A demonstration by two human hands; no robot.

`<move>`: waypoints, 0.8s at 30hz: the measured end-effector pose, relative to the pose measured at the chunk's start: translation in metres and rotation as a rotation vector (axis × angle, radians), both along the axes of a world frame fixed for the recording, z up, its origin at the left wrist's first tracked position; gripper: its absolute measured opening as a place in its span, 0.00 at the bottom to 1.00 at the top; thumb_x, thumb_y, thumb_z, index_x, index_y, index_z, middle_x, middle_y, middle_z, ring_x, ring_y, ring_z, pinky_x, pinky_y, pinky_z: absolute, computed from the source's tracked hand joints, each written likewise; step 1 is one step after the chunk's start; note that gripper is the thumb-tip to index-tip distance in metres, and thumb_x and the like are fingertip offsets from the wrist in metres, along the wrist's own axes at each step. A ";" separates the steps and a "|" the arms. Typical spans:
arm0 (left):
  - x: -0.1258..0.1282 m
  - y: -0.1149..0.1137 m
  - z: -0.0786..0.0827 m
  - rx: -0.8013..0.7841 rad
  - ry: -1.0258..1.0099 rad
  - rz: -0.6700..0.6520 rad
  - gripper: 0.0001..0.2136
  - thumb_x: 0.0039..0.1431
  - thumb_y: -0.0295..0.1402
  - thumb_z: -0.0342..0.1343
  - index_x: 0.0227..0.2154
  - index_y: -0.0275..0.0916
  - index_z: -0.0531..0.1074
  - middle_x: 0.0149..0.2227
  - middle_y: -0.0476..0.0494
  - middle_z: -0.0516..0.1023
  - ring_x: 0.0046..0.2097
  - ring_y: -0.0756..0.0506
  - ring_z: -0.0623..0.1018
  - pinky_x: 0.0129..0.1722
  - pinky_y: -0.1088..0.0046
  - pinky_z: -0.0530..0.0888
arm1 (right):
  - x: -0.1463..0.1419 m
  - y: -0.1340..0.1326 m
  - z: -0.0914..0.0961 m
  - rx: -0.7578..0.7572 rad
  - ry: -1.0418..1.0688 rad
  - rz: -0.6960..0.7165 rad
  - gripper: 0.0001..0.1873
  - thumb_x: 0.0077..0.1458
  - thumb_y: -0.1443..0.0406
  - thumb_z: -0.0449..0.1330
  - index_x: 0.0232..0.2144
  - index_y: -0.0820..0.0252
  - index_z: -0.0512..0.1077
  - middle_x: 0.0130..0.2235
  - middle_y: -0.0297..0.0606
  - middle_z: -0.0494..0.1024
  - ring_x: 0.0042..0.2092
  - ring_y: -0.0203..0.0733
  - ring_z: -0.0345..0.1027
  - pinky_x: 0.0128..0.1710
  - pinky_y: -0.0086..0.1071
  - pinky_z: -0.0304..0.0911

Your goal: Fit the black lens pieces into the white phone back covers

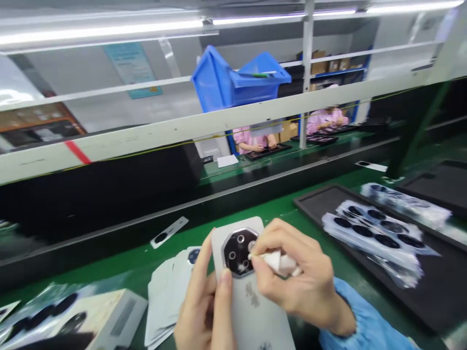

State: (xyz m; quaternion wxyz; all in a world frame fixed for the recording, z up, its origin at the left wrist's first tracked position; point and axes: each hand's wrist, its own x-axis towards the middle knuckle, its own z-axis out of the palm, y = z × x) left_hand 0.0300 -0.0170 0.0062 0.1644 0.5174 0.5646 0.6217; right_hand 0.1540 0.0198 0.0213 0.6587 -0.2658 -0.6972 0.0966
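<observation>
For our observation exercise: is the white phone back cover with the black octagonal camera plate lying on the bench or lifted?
Lifted: the left hand grips the white cover, tilted above the green bench.

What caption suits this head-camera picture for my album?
Left hand holds a white phone back cover; right hand holds a white wad against its black octagonal camera plate.

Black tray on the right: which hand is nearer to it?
Right. The right hand, pressing a white swab to the phone cover, is just left of the black tray; the left hand grips the cover from its far side, farther off.
</observation>
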 end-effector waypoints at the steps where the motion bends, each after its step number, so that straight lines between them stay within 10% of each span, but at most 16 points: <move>1: 0.000 0.000 0.003 -0.021 -0.057 -0.030 0.22 0.60 0.42 0.57 0.56 0.42 0.71 0.23 0.51 0.78 0.16 0.53 0.69 0.12 0.83 0.63 | 0.001 -0.002 0.001 -0.021 -0.009 0.008 0.08 0.49 0.77 0.58 0.31 0.61 0.69 0.29 0.32 0.70 0.30 0.32 0.64 0.29 0.27 0.62; 10: -0.013 0.003 0.002 -0.052 -0.201 -0.221 0.24 0.61 0.42 0.55 0.58 0.40 0.69 0.24 0.47 0.80 0.17 0.51 0.70 0.15 0.78 0.66 | 0.006 -0.008 -0.003 -0.061 -0.133 0.048 0.10 0.51 0.78 0.58 0.32 0.61 0.68 0.31 0.32 0.69 0.32 0.31 0.63 0.30 0.26 0.60; 24: -0.001 -0.001 0.006 -0.029 -0.215 -0.093 0.21 0.56 0.40 0.59 0.53 0.43 0.74 0.23 0.50 0.79 0.19 0.52 0.71 0.18 0.80 0.66 | 0.006 -0.002 -0.008 0.010 -0.422 -0.016 0.08 0.56 0.76 0.56 0.35 0.61 0.66 0.33 0.34 0.67 0.32 0.32 0.61 0.27 0.27 0.58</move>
